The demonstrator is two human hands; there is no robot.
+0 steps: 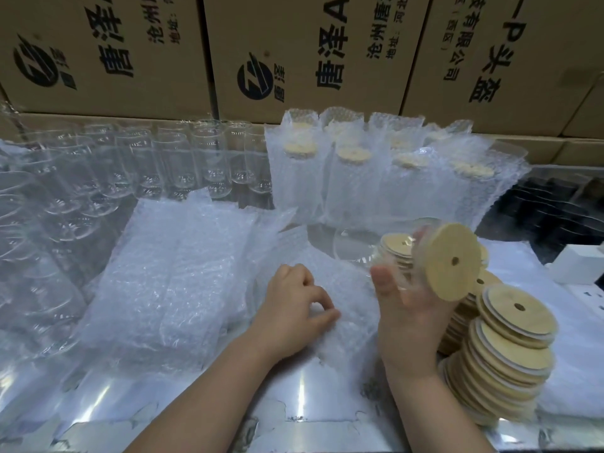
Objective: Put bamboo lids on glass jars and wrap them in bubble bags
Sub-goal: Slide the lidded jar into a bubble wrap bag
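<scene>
My right hand (405,308) grips a glass jar (376,243) lying tilted, with a round bamboo lid (447,261) on its mouth facing me. My left hand (294,305) pinches the edge of a bubble bag (340,295) that lies on the table just left of the jar. A pile of flat bubble bags (170,282) lies further left. Stacks of bamboo lids (510,348) stand at the right, partly behind my right hand. Several open glass jars (137,165) stand at the back left. Several jars with lids, wrapped in bubble bags (356,178), stand at the back centre.
Large printed cardboard boxes (287,53) form a wall behind the table. The table top (294,403) is shiny and reflective. A white power strip (585,292) and a small white box (575,263) lie at the right edge, with dark items (549,204) behind them.
</scene>
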